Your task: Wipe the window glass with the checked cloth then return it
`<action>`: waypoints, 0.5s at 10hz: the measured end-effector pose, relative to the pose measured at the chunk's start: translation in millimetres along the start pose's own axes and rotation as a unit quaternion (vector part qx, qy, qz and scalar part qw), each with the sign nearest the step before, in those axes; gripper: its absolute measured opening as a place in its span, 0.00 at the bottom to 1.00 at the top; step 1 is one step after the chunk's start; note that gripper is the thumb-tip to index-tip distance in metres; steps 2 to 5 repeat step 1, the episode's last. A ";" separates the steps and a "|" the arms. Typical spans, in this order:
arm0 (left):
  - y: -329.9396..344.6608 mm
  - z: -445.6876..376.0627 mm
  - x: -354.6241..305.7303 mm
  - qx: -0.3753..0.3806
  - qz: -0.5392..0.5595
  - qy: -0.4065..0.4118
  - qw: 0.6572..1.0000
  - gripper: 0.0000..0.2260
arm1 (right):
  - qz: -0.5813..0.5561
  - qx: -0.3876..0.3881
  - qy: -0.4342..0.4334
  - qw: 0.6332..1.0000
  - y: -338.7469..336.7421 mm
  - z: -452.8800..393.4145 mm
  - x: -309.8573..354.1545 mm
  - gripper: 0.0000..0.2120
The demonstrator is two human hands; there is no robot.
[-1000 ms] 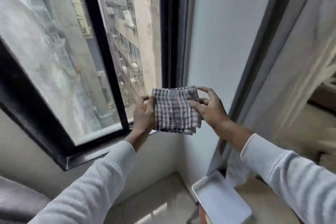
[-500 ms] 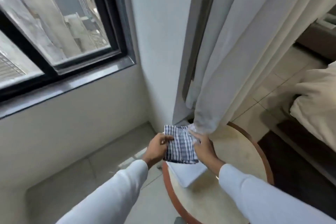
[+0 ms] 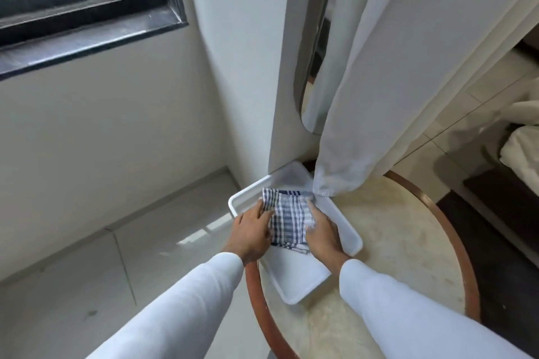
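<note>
bare hands (image 3: 252, 232), long plain white sleeves (image 3: 186, 300) to wrists

Woven checked cloth (image 3: 287, 218), soft and matt; smooth white plastic tray (image 3: 294, 280); desk (image 3: 388, 230) of pale mottled stone, glossy brown rim; matt fabric curtain (image 3: 379, 81)

White tray (image 3: 348, 234) on round table (image 3: 408, 242); curtain (image 3: 379, 81) hem touching tray.
</note>
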State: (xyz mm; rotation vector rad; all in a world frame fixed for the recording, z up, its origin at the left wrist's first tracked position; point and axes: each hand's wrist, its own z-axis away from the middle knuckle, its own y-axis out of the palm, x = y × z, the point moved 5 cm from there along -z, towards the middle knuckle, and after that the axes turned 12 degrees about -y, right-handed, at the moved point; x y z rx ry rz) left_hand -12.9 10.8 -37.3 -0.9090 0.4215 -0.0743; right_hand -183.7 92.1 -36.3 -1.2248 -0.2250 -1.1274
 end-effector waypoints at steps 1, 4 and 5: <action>-16.2 13.5 13.5 -0.055 0.024 0.000 0.998 0.31 | 0.098 -0.015 -0.061 0.993 -0.8 2.8 24.9 0.32; -16.2 13.5 13.5 -0.055 0.024 0.000 0.998 0.31 | 0.098 -0.015 -0.061 0.993 -0.8 2.8 24.9 0.32; -16.2 13.5 13.5 -0.055 0.024 0.000 0.998 0.31 | 0.098 -0.015 -0.061 0.993 -0.8 2.8 24.9 0.32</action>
